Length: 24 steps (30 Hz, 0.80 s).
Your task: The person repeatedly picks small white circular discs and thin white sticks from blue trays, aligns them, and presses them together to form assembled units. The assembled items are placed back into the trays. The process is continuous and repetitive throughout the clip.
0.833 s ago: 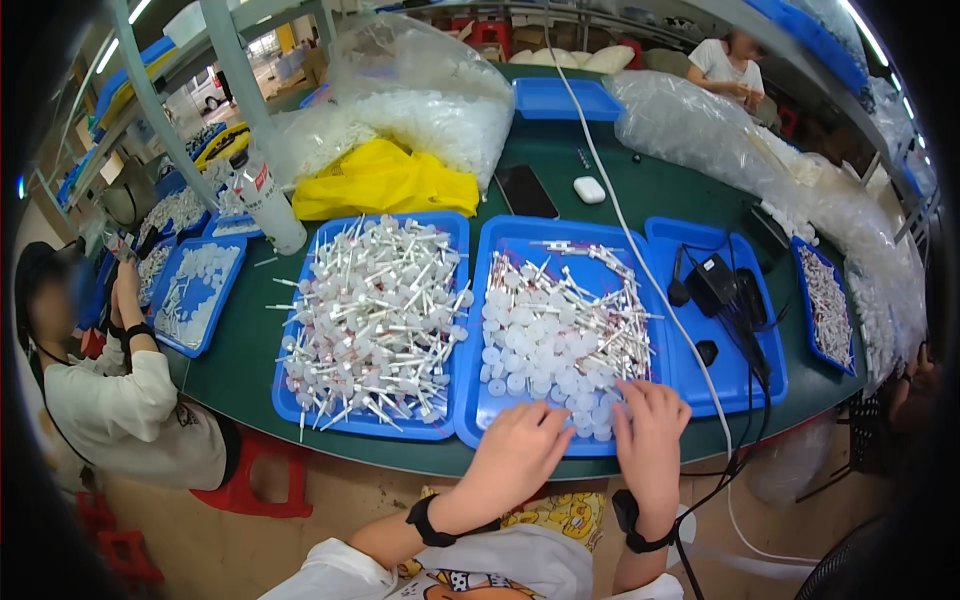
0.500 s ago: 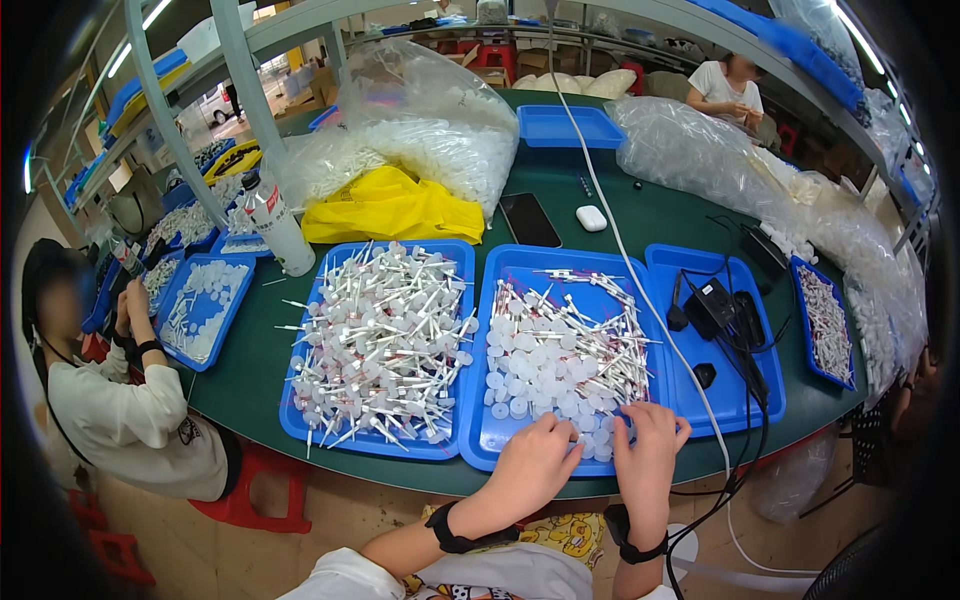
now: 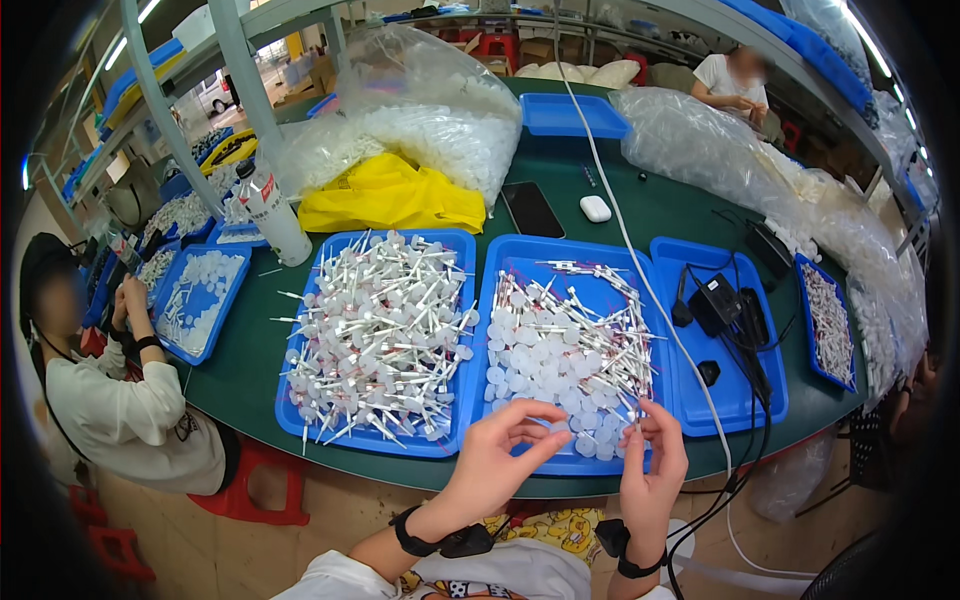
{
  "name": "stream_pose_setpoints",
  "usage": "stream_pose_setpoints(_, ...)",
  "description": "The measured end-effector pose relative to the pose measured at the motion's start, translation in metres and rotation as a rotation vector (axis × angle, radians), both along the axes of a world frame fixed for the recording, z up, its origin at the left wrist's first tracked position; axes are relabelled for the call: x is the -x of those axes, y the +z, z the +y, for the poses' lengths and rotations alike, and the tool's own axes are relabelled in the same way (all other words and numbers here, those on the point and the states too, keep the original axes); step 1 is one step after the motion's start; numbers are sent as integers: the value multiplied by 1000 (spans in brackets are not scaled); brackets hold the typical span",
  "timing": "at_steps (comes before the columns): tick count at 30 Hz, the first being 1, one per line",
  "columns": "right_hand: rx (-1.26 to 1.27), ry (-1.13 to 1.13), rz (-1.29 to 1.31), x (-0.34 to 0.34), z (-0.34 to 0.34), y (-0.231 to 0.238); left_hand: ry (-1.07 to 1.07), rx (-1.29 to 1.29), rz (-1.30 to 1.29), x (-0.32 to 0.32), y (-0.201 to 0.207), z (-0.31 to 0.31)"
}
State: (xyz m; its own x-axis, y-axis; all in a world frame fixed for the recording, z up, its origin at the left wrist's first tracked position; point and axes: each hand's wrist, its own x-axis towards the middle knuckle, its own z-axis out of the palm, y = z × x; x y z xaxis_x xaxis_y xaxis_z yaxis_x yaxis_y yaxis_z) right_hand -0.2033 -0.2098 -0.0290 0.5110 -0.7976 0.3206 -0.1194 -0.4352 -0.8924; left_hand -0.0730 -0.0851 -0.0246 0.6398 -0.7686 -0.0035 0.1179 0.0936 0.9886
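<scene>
Above the near edge of the middle blue tray (image 3: 478,420), my left hand (image 3: 508,445) pinches a translucent white plastic disc (image 3: 560,428) between thumb and fingers. My right hand (image 3: 655,455), a little to the right, has thumb and fingertips closed on a small thin white stick, only partly visible. Under both hands lie loose white discs (image 3: 540,362), with thin white sticks (image 3: 625,345) with reddish parts behind and to the right. The blue tray (image 3: 282,405) on the left is heaped with sticks that have discs on them (image 3: 375,335).
A third tray (image 3: 695,425) at right holds black adapters (image 3: 718,305) and cables; a white cord (image 3: 640,260) crosses the table. Behind stand a bottle (image 3: 275,218), yellow bag (image 3: 390,200), phone (image 3: 533,210) and white case (image 3: 595,208). A co-worker (image 3: 130,400) sits at left.
My hands have lifted slightly from the disc pile and moved apart. A disc now shows in my left fingers and a thin stick in my right. The view has shifted a little.
</scene>
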Motion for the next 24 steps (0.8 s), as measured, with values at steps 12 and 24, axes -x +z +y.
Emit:
stream_pose_setpoints(12,51,219,23,10,19,24,59,248,194,-7,4,21)
stream_pose_setpoints(24,289,227,-61,8,22,33,35,272,-3,-3,8,24)
